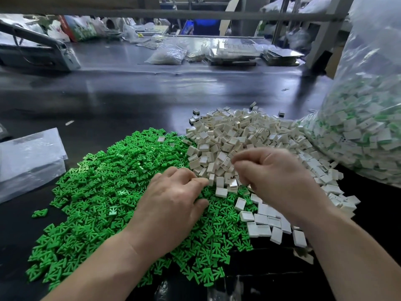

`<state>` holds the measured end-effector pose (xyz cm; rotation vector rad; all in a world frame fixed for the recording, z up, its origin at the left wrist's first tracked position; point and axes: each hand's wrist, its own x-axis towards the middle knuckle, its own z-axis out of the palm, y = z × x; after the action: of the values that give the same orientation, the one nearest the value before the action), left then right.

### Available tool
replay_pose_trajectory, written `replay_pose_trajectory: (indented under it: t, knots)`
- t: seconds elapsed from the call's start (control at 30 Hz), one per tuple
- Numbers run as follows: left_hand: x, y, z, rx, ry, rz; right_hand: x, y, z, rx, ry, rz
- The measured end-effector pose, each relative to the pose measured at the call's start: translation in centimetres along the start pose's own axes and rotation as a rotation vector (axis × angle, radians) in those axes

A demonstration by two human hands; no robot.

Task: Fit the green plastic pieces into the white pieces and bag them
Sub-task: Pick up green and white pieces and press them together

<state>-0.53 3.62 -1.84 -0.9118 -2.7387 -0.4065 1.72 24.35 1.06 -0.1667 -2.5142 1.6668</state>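
Green plastic pieces (104, 192) lie heaped under the left hand (173, 205), which rests palm down on the pile. Its fingers are curled, with the tips at the seam where green meets white. Whether those fingers hold a piece cannot be told. The right hand (280, 179) hangs just beside it over the white pieces (238, 135), knuckles up and fingers bent inward. It is blurred, so its grip cannot be told either.

The two piles touch. The green one spreads to the left and toward the near edge of the dark desk (130, 94), and the white one rises behind and to the right. A few white pieces lie scattered on top of the green, near the right wrist.

Against the right side of the white pile leans a large clear bag (368, 131), full of white pieces with green showing in them. At the left edge lies a flat stack of clear plastic bags (28, 157). Far across the desk sit a smaller filled bag (169, 54) and stacks of trays (234, 53).
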Motion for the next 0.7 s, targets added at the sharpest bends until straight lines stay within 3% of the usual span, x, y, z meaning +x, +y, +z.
replay_pose_trajectory:
  t: [0.07, 0.13, 0.2, 0.33, 0.43, 0.5, 0.6, 0.7]
  knots:
    - [0.0, -0.2, 0.0, 0.03, 0.012, -0.045, -0.4, -0.2, 0.5, -0.525, -0.116, -0.037]
    - [0.0, -0.3, 0.1, 0.054, 0.005, -0.065, -0.5, -0.5, 1.7, -0.868, -0.206, 0.001]
    - [0.1, -0.2, 0.1, 0.063, 0.0, -0.066, -0.2, -0.5, 2.7, -1.024, -0.221, -0.024]
    - [0.1, 0.0, 0.1, 0.043, -0.001, -0.051, 0.1, -0.5, 3.0, -1.051, -0.214, -0.065]
    - [0.0, 0.0, 0.1, -0.013, 0.052, -0.029, -0.2, 0.1, 2.6, -0.903, -0.167, -0.173]
    - [-0.1, 0.1, 0.1, -0.091, 0.116, -0.026, -0.4, 0.4, 2.3, -0.603, -0.196, -0.162]
    - [0.0, 0.1, -0.2, -0.283, 0.201, -0.044, -0.7, 0.1, 2.4, 0.014, -0.309, -0.005]
    - [-0.2, -0.1, -0.4, -0.411, 0.216, -0.031, -0.8, -0.6, 2.7, 0.285, -0.39, 0.151]
